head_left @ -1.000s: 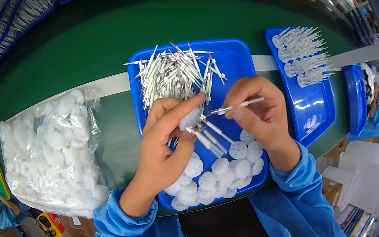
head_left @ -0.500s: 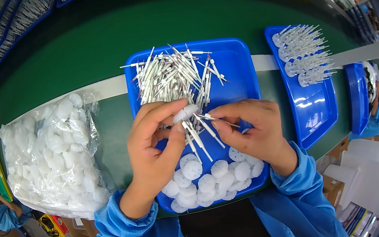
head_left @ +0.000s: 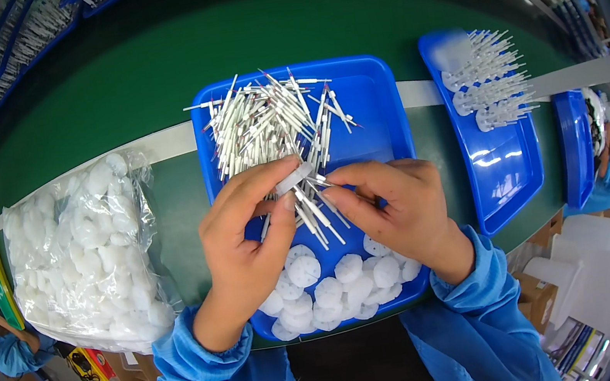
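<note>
A small round white plastic disc is pinched on edge between the thumb and fingers of my left hand. Several thin white rods hang from it, fanned toward me. My right hand is closed at the disc's right side, its thumb and forefinger gripping a thin rod whose end meets the disc. Both hands are over a blue tray. A heap of loose white rods, some with dark reddish ends, fills its far left part. Loose white discs lie along its near edge.
Left of the tray lies a clear plastic bag full of white discs. On the right, a second blue tray bears rows of discs with rods standing from them. The green table carries more rod-filled trays at its far corners.
My right hand has moved left, bringing its rod against the disc. The disc has tilted in my left hand. The view has shifted slightly, and a white blur now shows at the right tray's far end.
</note>
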A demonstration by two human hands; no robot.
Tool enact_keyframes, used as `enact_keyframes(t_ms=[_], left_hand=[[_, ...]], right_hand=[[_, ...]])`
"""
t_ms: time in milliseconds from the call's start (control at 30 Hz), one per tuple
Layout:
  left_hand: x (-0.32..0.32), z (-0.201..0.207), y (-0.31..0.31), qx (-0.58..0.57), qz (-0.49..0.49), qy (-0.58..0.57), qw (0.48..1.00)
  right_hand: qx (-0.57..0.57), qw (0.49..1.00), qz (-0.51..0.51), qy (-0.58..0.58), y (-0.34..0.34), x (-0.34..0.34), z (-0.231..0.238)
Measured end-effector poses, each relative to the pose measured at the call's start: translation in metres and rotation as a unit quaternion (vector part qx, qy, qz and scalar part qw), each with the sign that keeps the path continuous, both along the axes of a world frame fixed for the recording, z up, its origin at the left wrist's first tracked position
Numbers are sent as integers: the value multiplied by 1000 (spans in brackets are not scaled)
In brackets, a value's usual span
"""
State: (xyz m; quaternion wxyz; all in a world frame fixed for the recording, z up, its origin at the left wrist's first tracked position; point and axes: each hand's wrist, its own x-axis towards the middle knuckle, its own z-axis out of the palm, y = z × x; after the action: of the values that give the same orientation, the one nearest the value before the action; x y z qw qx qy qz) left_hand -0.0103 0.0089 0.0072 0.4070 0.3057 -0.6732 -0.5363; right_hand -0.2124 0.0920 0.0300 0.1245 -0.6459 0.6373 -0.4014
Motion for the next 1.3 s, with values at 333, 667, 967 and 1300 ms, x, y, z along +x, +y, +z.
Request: enact_keyframes(t_ms=[333,667,967,1300], left_hand=[[0,0,1,-32,3,-18,999],[-2,-1,3,-72,-4,-47,996],[-1,1,9,-80,8,-114,990],[-1,12,15,-1,2,-104,995]], right_hand=[[-6,1000,16,1,1,0,-2],[-41,998,-13,48,-2,-1,-3],[-62,984,-25,165,3,3,2],[-114,972,34,201,-3,0,-5]])
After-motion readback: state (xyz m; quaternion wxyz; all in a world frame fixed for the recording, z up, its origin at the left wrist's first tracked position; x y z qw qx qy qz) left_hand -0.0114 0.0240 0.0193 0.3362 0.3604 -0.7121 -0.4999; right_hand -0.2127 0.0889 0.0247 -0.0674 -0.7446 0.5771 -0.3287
